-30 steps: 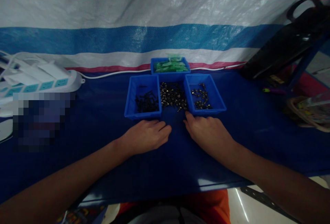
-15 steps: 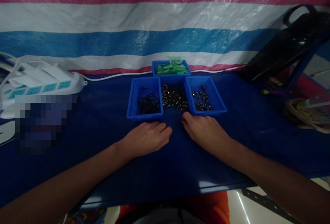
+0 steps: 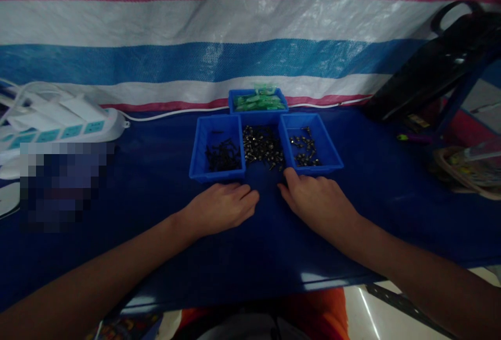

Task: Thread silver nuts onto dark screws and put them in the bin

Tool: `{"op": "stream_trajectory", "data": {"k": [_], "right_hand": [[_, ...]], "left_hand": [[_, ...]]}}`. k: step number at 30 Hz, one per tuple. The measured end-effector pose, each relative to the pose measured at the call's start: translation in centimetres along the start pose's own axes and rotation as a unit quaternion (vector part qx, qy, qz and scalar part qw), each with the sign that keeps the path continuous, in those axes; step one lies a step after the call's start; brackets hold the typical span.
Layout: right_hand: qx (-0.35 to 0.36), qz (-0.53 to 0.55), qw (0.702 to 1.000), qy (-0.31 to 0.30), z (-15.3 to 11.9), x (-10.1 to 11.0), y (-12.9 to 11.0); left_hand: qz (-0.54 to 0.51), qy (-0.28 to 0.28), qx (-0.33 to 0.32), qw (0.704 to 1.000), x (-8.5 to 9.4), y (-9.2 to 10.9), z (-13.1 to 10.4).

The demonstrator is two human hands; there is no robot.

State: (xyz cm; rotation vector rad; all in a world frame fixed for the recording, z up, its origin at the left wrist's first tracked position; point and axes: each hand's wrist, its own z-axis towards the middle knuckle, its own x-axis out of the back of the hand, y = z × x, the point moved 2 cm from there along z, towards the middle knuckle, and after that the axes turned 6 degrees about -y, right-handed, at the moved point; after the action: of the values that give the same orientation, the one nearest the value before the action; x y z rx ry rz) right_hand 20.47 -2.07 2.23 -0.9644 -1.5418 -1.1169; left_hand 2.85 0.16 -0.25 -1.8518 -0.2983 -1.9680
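My left hand (image 3: 221,207) lies just in front of the left blue bin (image 3: 195,154), its fingers curled together; whatever they may hold is hidden. That bin has dark screws (image 3: 224,156) in it. Near the front edge of the right blue bin (image 3: 331,149) is my right hand (image 3: 315,199), with thumb and forefinger apart and nothing visible between them. Small shiny metal screws (image 3: 306,147) lie in the right bin. Between the two bins a pile of mixed screws (image 3: 263,145) spreads on the blue table (image 3: 266,256).
Behind the pile stands a blue bin with green packets (image 3: 260,101). A white power strip (image 3: 94,126) is at the left, its cable running along the striped sheet (image 3: 176,63). At the right are a black bottle (image 3: 426,68), a purple pen (image 3: 415,138) and a basket (image 3: 469,173).
My right hand's forefinger and thumb have spread apart, and the forefinger has shifted slightly right, toward the right bin. My left hand has hardly moved. The view has shifted slightly.
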Motion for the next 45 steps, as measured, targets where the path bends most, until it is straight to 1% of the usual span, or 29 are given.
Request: {"op": "stream_trajectory", "data": {"k": [5, 7, 9, 12, 14, 15, 20, 23, 27, 29, 32, 37, 42, 45], "right_hand": [[0.036, 0.002, 0.999, -0.018, 0.0, -0.2, 0.1], [0.053, 0.009, 0.998, -0.023, 0.2, -0.2, 0.2], [0.097, 0.029, 0.995, -0.026, 0.5, -0.2, 0.0], [0.191, 0.076, 0.978, -0.025, 0.6, -0.2, -0.5], [0.224, 0.098, 0.969, -0.019, 0.6, -0.3, -0.7], [0.231, 0.105, 0.967, -0.017, 0.6, -0.3, -0.7], [0.244, 0.124, 0.962, -0.016, 0.8, -0.6, -0.8], [0.235, 0.131, 0.963, -0.008, 1.0, -0.7, -0.6], [0.248, 0.152, 0.957, -0.010, 1.1, -0.8, -0.5], [0.257, 0.159, 0.953, -0.015, 1.2, -0.8, -0.5], [0.258, 0.166, 0.951, -0.024, 1.2, -0.8, -0.5], [0.272, 0.174, 0.946, -0.036, 1.3, -0.5, -0.2], [0.248, 0.172, 0.953, -0.036, 1.3, -0.2, 0.0], [0.241, 0.171, 0.955, -0.032, 1.2, -0.1, 0.0]], "left_hand": [[-0.007, -0.019, 0.001, 1.000, -0.1, 0.0, -0.1], [-0.005, -0.018, 0.001, 1.000, -0.2, 0.0, -0.1], [-0.003, -0.010, 0.010, 1.000, -0.3, 0.1, -0.1], [-0.012, 0.004, 0.055, 0.998, -0.2, 0.0, -0.1], [-0.021, 0.002, 0.078, 0.997, -0.2, 0.0, 0.0], [-0.024, -0.003, 0.077, 0.997, -0.1, -0.1, 0.0], [-0.036, -0.017, 0.018, 0.999, 0.0, -0.2, -0.1], [-0.060, -0.027, 0.001, 0.998, 0.0, -0.1, -0.1], [-0.091, -0.028, 0.038, 0.995, -0.1, -0.2, -0.1], [-0.085, -0.023, 0.034, 0.996, -0.1, -0.2, -0.1], [-0.067, -0.011, 0.008, 0.998, -0.2, -0.2, -0.2], [-0.078, 0.001, 0.029, 0.997, -0.3, -0.4, -0.2], [-0.083, 0.009, 0.033, 0.996, -0.2, -0.3, -0.2], [-0.091, 0.001, 0.040, 0.995, -0.1, -0.3, -0.1]]}}
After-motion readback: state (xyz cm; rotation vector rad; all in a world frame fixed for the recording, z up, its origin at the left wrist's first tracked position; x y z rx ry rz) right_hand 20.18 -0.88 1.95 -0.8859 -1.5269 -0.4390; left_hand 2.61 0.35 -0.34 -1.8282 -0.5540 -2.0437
